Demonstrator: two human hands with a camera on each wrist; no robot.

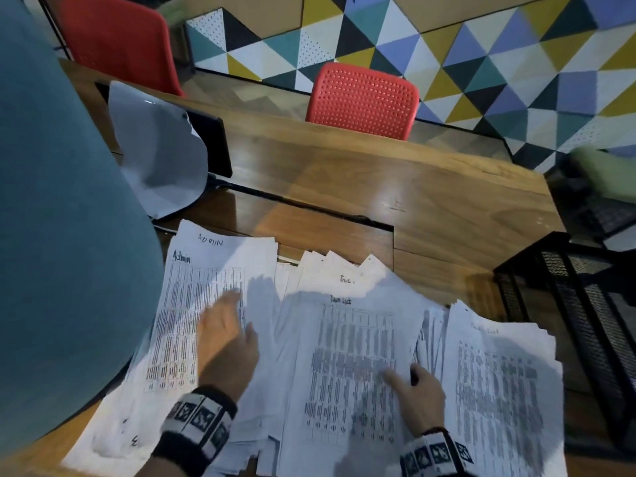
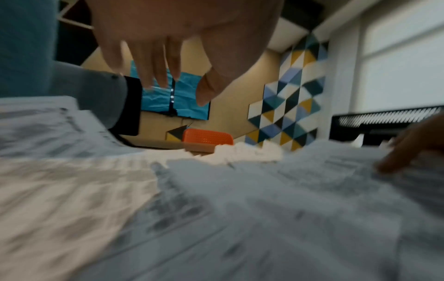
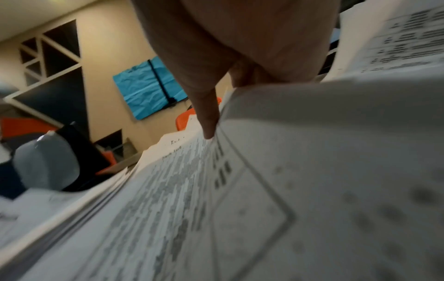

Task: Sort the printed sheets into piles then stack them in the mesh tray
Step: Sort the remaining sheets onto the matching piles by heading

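Observation:
Printed sheets lie in three loose piles on the wooden table [image 1: 378,187]. The left pile [image 1: 192,304] is headed "Admin". The middle pile [image 1: 347,356] is headed "Task List", and a third pile [image 1: 499,390] lies on the right. My left hand [image 1: 235,316] hovers over the Admin pile with straight fingers [image 2: 153,72], holding nothing. My right hand [image 1: 404,375] pinches the right edge of the top Task List sheet [image 3: 168,190]. Its thumb [image 3: 209,123] lies on top; its fingers are hidden under the lifted edge. The black mesh tray [image 1: 585,304] stands at the right table edge.
A teal-clad shoulder [image 1: 51,235] fills the left side. A curled grey sheet [image 1: 158,156] leans on a black object at the back left. Red chairs [image 1: 361,101] stand behind the table. Bare wood lies beyond the piles.

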